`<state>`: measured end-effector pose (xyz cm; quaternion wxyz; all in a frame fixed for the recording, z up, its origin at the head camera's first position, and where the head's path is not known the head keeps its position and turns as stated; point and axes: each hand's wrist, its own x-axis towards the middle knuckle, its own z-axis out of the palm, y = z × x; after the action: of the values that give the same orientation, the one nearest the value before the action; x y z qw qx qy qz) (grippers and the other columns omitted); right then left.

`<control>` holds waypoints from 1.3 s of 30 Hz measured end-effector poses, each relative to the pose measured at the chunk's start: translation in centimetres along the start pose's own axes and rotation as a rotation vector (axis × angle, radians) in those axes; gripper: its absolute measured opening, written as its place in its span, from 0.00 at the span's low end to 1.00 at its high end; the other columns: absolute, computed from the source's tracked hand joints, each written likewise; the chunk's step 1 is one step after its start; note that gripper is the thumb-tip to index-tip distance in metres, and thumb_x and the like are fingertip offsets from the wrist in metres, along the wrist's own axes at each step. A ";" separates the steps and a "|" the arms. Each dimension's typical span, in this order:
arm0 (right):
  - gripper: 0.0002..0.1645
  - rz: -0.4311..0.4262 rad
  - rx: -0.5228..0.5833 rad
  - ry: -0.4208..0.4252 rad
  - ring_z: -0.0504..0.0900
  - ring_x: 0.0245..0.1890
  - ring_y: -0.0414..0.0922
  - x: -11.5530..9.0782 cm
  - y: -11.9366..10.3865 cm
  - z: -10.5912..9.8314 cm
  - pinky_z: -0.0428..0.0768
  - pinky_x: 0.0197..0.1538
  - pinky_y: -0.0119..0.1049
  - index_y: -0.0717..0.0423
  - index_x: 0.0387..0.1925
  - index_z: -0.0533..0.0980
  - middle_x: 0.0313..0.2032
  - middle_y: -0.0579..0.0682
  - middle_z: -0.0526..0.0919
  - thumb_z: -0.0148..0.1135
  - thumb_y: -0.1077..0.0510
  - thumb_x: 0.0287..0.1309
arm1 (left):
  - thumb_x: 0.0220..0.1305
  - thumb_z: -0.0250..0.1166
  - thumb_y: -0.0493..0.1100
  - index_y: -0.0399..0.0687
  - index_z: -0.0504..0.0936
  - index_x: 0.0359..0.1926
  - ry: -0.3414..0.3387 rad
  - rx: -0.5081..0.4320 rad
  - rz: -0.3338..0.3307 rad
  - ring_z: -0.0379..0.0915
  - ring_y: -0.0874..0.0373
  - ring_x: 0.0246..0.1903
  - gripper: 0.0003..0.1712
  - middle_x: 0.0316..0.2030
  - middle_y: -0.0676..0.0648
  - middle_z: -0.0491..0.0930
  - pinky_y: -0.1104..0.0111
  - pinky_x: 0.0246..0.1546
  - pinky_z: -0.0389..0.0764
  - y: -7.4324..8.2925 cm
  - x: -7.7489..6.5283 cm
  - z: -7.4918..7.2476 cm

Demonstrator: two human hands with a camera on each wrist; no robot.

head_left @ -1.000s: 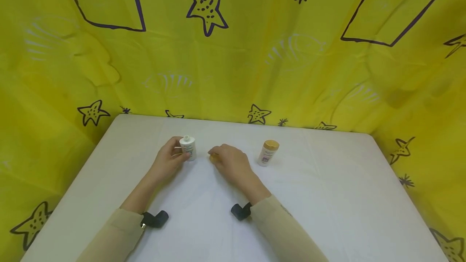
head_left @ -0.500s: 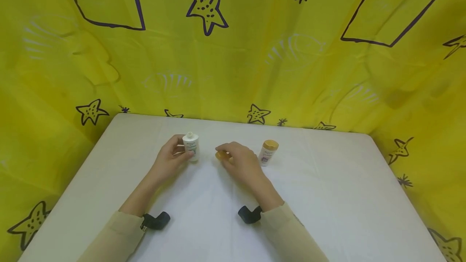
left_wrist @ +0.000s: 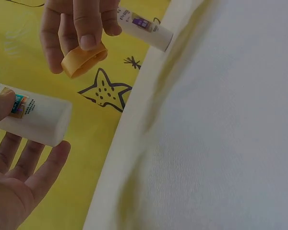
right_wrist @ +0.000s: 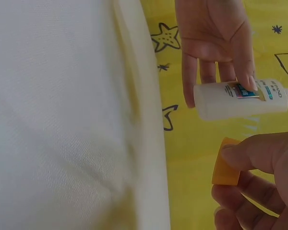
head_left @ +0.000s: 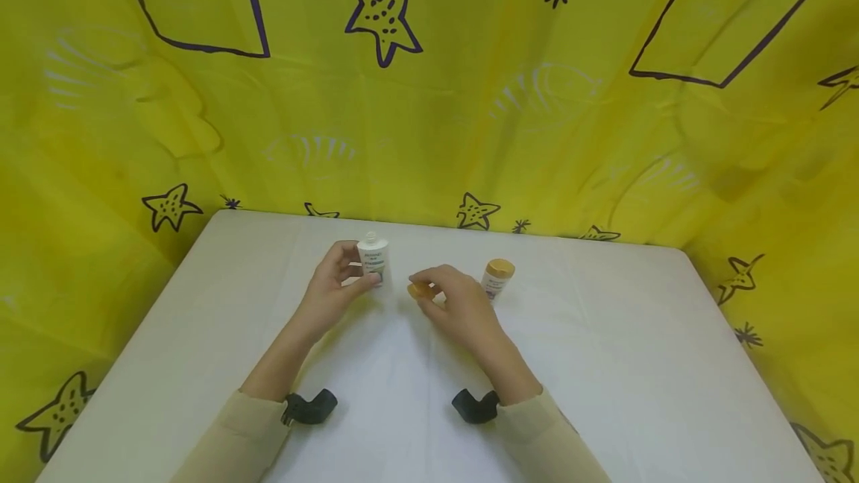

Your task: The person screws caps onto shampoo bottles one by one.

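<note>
"Starting from the left, what's at the edge?"

"A yellow curtain [head_left: 450,133], hanging in soft folds right across the back and printed with dark-outlined starfish. In front of it, just as wide, is the table [head_left: 637,349], its white covering finely grained in the wrist views."

"And the near left?"

"A beige sleeve [head_left: 231,434] with a creased cuff, then a dark, smooth, elbow-shaped wrist camera [head_left: 312,407]. Beyond it is the left hand [head_left: 338,285], thumb in front and fingers behind, gripping the open bottle [head_left: 373,256]."

"What's that bottle like?"

"White, smooth and plastic-looking, with flattened sides, rounded shoulders and a narrow bare neck. It's upright, lifted off the table. The thumb covers part of a teal and brown label."

"Next along?"

"The loose cap [head_left: 420,290], orange-gold and smooth: a short, hollow piece with a thin rim, apart from the bottle. The right hand [head_left: 463,300] pinches it between thumb and fingers."

"Anything further right?"

"Just past that hand, partly hidden by it, a second bottle [head_left: 495,288] stands on the table: white, flat-sided, purple on its label, with a rounded gold top [head_left: 501,267] fitted. Nearer us, the other sleeve [head_left: 553,434] slants off toward the lower right."
</note>
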<state>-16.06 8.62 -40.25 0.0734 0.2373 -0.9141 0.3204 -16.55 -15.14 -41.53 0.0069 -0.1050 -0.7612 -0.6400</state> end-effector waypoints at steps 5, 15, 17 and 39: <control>0.18 0.015 0.010 0.017 0.81 0.42 0.37 -0.8 0.1 -0.3 0.82 0.45 0.34 0.45 0.49 0.82 0.45 0.40 0.85 0.71 0.61 0.57 | 0.64 0.68 0.35 0.46 0.68 0.61 -0.013 -0.036 0.032 0.76 0.43 0.52 0.27 0.57 0.41 0.76 0.63 0.48 0.81 0.7 0.3 1.1; 0.18 -0.018 0.182 0.050 0.82 0.41 0.38 -2.6 0.5 -1.9 0.84 0.36 0.38 0.47 0.49 0.82 0.46 0.41 0.85 0.70 0.61 0.56 | 0.65 0.68 0.39 0.51 0.70 0.62 -0.076 0.023 0.017 0.74 0.45 0.51 0.26 0.55 0.44 0.76 0.58 0.48 0.80 1.4 -1.6 1.3; 0.19 -0.035 0.223 0.072 0.83 0.41 0.39 -2.9 0.7 -2.4 0.84 0.35 0.36 0.49 0.49 0.82 0.46 0.42 0.86 0.71 0.63 0.55 | 0.65 0.68 0.39 0.51 0.71 0.61 -0.103 0.020 0.026 0.75 0.46 0.50 0.25 0.54 0.44 0.77 0.58 0.48 0.82 1.4 -2.1 1.1; 0.18 -0.085 0.422 0.077 0.83 0.43 0.42 -2.9 0.1 -4.2 0.84 0.40 0.34 0.49 0.52 0.80 0.48 0.44 0.84 0.70 0.60 0.59 | 0.63 0.71 0.46 0.60 0.77 0.56 -0.309 0.136 0.094 0.77 0.52 0.46 0.21 0.48 0.54 0.81 0.56 0.47 0.82 2.3 -2.7 1.5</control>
<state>-13.63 12.44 -37.91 0.0703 0.2733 -0.8126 0.5100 -13.34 -13.73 -39.99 -0.0730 -0.2368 -0.7890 -0.5622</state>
